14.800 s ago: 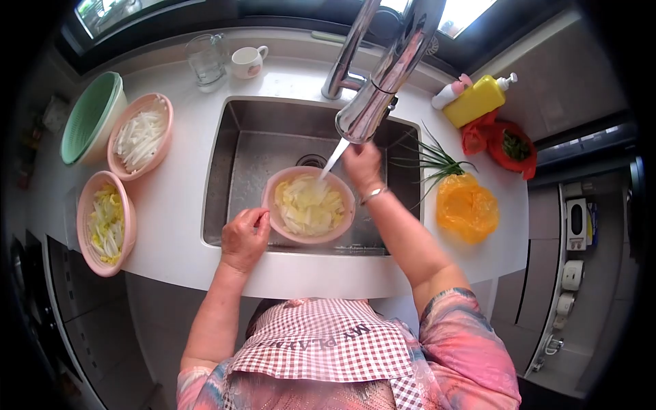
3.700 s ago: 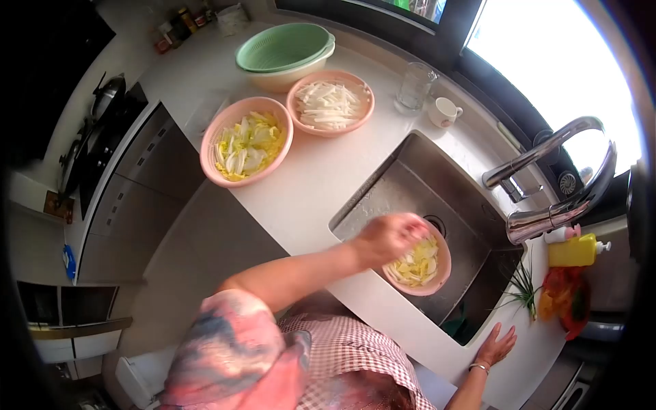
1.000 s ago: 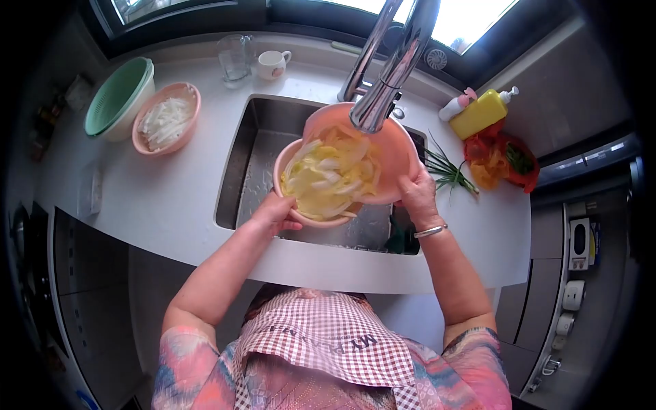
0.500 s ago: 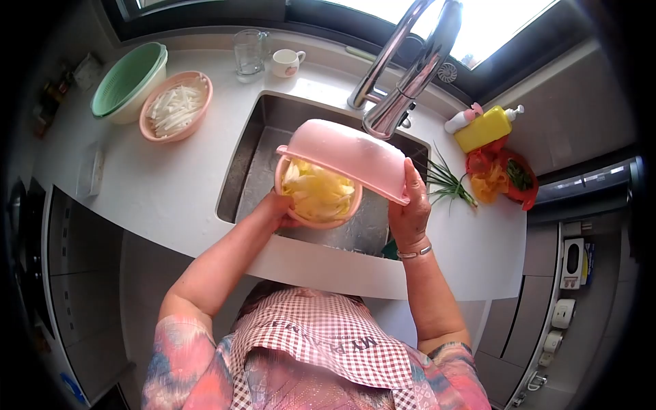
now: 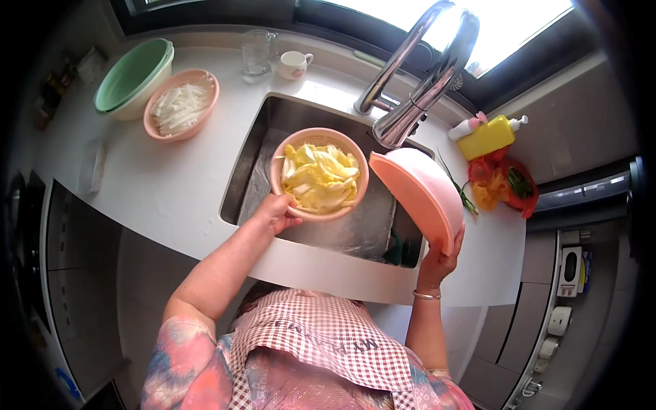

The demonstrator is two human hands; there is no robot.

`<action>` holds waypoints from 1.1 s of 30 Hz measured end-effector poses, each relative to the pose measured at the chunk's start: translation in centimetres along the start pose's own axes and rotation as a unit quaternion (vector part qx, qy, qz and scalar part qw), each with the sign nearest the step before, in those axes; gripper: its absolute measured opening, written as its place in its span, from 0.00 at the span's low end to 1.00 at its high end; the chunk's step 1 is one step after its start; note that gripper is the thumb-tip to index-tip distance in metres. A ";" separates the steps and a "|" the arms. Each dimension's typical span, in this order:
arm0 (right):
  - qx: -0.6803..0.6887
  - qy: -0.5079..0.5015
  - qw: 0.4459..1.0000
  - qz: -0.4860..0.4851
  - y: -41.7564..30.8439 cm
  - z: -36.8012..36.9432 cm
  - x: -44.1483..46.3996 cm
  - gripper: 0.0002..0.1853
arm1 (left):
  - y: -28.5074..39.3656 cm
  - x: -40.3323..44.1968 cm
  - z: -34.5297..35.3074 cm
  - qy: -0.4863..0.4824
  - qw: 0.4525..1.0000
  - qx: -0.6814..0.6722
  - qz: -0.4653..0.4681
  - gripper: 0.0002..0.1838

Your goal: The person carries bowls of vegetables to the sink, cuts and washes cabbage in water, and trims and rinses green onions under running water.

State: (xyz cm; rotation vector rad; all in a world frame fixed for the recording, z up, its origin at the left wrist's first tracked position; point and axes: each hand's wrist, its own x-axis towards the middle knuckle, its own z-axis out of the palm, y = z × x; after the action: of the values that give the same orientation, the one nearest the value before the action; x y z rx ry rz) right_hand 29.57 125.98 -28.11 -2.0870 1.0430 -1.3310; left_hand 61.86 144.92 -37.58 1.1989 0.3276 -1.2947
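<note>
Over the sink, my left hand (image 5: pixel 277 213) grips the near rim of a pink basket (image 5: pixel 277 171) full of cut yellow-white cabbage (image 5: pixel 321 176). The basket's holes show at its far side. To its right, my right hand (image 5: pixel 441 263) holds a second pink bowl (image 5: pixel 427 184) by its lower end, tipped on its side with its opening turned left and down. The two containers are apart. Below them lies the steel sink (image 5: pixel 342 236).
The faucet (image 5: pixel 410 113) arches behind the sink. At the left stand a basket of white strips (image 5: pixel 181 109) and green and cream bowls (image 5: pixel 133 78). Behind are a glass pitcher (image 5: pixel 257 58) and a cup (image 5: pixel 294 65). Rightward are green onions (image 5: pixel 468 198), a yellow bottle (image 5: pixel 486 139) and a red bag (image 5: pixel 523 195).
The pink bowl in my right hand has swung from above the cabbage to the right, off the basket. My left hand still holds the basket, now fully uncovered.
</note>
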 end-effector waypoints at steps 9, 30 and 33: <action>0.034 -0.015 0.995 0.088 -1.2 0.2 1.0 0.34 | 3.0 -7.3 -1.4 -0.030 0.996 0.005 0.087 0.21; 0.187 -0.305 0.827 0.433 -3.9 9.0 0.1 0.24 | 4.9 -10.5 0.6 -0.056 0.975 0.140 0.163 0.20; 0.271 -0.362 0.779 0.435 -5.2 8.9 -0.3 0.21 | 3.9 -10.2 2.1 -0.075 0.962 0.158 0.211 0.23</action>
State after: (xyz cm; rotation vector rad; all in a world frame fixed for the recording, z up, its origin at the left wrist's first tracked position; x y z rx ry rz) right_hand 39.37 129.15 -28.43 -1.1869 0.9059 -0.2340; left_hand 60.98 148.15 -26.98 1.3386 -0.2468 -1.0731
